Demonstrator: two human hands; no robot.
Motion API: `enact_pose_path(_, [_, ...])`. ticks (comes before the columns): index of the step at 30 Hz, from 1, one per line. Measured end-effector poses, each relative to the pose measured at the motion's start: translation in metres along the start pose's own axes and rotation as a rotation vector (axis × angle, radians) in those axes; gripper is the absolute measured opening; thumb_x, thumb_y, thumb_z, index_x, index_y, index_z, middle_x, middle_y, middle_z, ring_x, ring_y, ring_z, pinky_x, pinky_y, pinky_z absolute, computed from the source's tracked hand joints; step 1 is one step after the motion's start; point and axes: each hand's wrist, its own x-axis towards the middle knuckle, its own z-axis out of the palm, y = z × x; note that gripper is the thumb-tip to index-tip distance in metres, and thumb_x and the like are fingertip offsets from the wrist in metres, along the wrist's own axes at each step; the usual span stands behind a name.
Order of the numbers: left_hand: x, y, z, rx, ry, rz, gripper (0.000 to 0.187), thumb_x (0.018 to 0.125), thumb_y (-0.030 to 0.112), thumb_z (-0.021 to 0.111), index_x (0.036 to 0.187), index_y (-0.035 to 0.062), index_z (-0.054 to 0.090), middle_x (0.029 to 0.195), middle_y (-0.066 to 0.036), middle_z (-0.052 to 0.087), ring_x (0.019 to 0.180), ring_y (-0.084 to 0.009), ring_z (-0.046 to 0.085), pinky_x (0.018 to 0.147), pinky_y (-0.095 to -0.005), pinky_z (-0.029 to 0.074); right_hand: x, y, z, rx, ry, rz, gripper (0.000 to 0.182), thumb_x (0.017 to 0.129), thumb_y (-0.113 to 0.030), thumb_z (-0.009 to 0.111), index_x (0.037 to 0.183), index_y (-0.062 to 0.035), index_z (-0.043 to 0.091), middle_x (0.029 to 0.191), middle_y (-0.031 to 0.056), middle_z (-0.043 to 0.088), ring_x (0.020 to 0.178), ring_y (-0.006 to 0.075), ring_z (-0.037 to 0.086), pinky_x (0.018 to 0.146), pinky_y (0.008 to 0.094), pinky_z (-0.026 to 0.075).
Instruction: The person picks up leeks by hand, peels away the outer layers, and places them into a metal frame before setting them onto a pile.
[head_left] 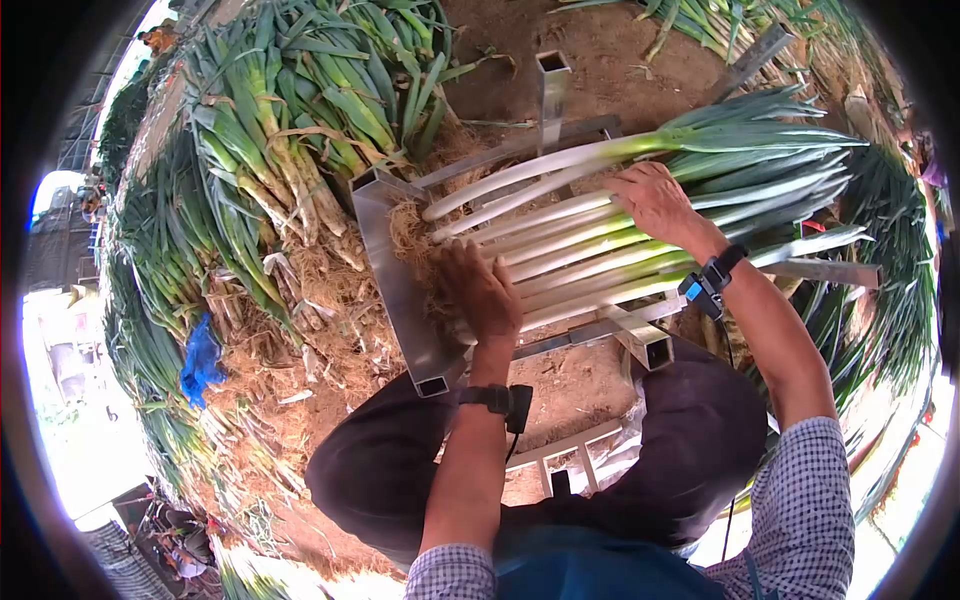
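A row of several trimmed leeks (570, 250) lies side by side on a metal frame (385, 270), white stalks to the left and green leaves to the right. My left hand (482, 292) rests over their root ends, fingers stretched out against the stalks beside the frame's end plate. Across the middle of the row, my right hand (655, 205) has its fingers bent down around a leek stalk; the fingertips are partly hidden. Two leeks (530, 175) at the far side lie slightly apart from the rest. Shaggy roots (408, 232) show against the plate.
Heaps of untrimmed leeks (290, 110) stand on the left, with more leeks (890, 280) at the right. Upright metal posts (552, 100) rise from the frame. Loose roots and peelings (300, 340) cover the soil, near a blue scrap (201, 362). My knees flank the frame's near side.
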Motion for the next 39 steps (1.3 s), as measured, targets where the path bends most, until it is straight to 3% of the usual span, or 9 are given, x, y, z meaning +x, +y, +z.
enact_pose_path(3, [-0.008, 0.001, 0.008, -0.021, -0.029, -0.026, 0.054, 0.093, 0.026, 0.061, 0.137, 0.0012, 0.042, 0.142, -0.021, 0.042, 0.136, -0.0427, 0.035, 0.114, -0.0587, 0.024, 0.001, 0.003, -0.007, 0.018, -0.198, 0.061, 0.026, 0.096, -0.023, 0.055, 0.117, -0.0120, 0.067, 0.110, 0.0097, 0.067, 0.108, 0.0291, 0.058, 0.098, 0.0439, 0.041])
enact_pose_path(17, [0.032, 0.032, 0.001, -0.164, -0.036, 0.079, 0.048, 0.094, 0.012, 0.057, 0.138, -0.0008, 0.042, 0.140, -0.022, 0.043, 0.137, -0.0411, 0.034, 0.115, -0.0580, 0.022, -0.016, -0.003, 0.006, 0.045, -0.054, 0.094, 0.026, 0.094, -0.020, 0.058, 0.116, -0.0103, 0.066, 0.104, 0.0068, 0.067, 0.105, 0.0250, 0.057, 0.099, 0.0409, 0.039])
enact_pose_path(23, [0.059, 0.077, 0.047, -0.099, -0.145, 0.121, 0.037, 0.094, 0.021, 0.063, 0.126, 0.0057, 0.052, 0.126, -0.017, 0.051, 0.125, -0.0386, 0.043, 0.111, -0.0570, 0.027, -0.014, -0.003, 0.007, 0.138, -0.046, 0.125, 0.027, 0.095, -0.024, 0.057, 0.117, -0.0094, 0.065, 0.109, 0.0061, 0.067, 0.115, 0.0258, 0.056, 0.103, 0.0424, 0.037])
enact_pose_path(27, [0.057, 0.069, 0.043, -0.189, -0.216, 0.105, 0.023, 0.097, 0.022, 0.058, 0.115, 0.0071, 0.055, 0.115, -0.015, 0.055, 0.112, -0.0356, 0.050, 0.104, -0.0540, 0.033, 0.001, 0.010, -0.007, 0.507, -0.156, 0.296, 0.020, 0.094, -0.014, 0.063, 0.113, -0.0088, 0.068, 0.114, 0.0109, 0.068, 0.105, 0.0254, 0.064, 0.087, 0.0379, 0.056])
enact_pose_path(29, [0.052, 0.068, 0.046, -0.220, -0.228, 0.097, 0.019, 0.099, 0.022, 0.054, 0.112, 0.0077, 0.056, 0.114, -0.015, 0.056, 0.110, -0.0344, 0.051, 0.106, -0.0536, 0.031, 0.008, 0.013, -0.027, 0.311, 0.265, 0.338, 0.019, 0.092, -0.012, 0.066, 0.111, -0.0086, 0.069, 0.115, 0.0145, 0.068, 0.112, 0.0283, 0.064, 0.090, 0.0384, 0.057])
enact_pose_path(30, [0.054, 0.070, 0.042, -0.188, -0.228, 0.090, 0.016, 0.099, 0.021, 0.054, 0.108, 0.0078, 0.056, 0.111, -0.015, 0.056, 0.110, -0.0335, 0.051, 0.106, -0.0526, 0.031, 0.013, 0.036, -0.033, 0.039, 0.349, 0.109, 0.027, 0.089, -0.014, 0.069, 0.116, -0.0087, 0.066, 0.121, 0.0149, 0.065, 0.116, 0.0299, 0.061, 0.100, 0.0433, 0.050])
enact_pose_path(32, [0.055, 0.069, 0.042, -0.250, -0.261, 0.093, 0.017, 0.098, 0.020, 0.055, 0.109, 0.0074, 0.055, 0.106, -0.016, 0.055, 0.108, -0.0335, 0.050, 0.103, -0.0524, 0.033, 0.024, 0.041, -0.055, -0.093, 0.179, 0.170, 0.041, 0.079, -0.018, 0.073, 0.117, -0.0047, 0.064, 0.130, 0.0145, 0.058, 0.122, 0.0321, 0.052, 0.109, 0.0457, 0.036])
enact_pose_path(35, [0.052, 0.064, 0.050, -0.278, -0.208, 0.116, 0.015, 0.099, 0.020, 0.053, 0.106, 0.0074, 0.056, 0.105, -0.016, 0.054, 0.106, -0.0334, 0.049, 0.103, -0.0520, 0.032, 0.026, 0.078, -0.032, -0.057, -0.174, 0.073, 0.041, 0.080, -0.016, 0.070, 0.119, -0.0057, 0.060, 0.112, 0.0136, 0.063, 0.115, 0.0330, 0.053, 0.103, 0.0454, 0.039])
enact_pose_path(39, [0.052, 0.065, 0.044, -0.281, -0.188, 0.100, 0.020, 0.096, 0.018, 0.057, 0.113, 0.0071, 0.055, 0.110, -0.015, 0.055, 0.110, -0.0313, 0.049, 0.103, -0.0497, 0.033, 0.037, 0.071, -0.043, -0.162, -0.249, -0.010, 0.026, 0.083, -0.007, 0.065, 0.109, -0.0038, 0.060, 0.100, 0.0128, 0.062, 0.107, 0.0321, 0.055, 0.097, 0.0447, 0.043])
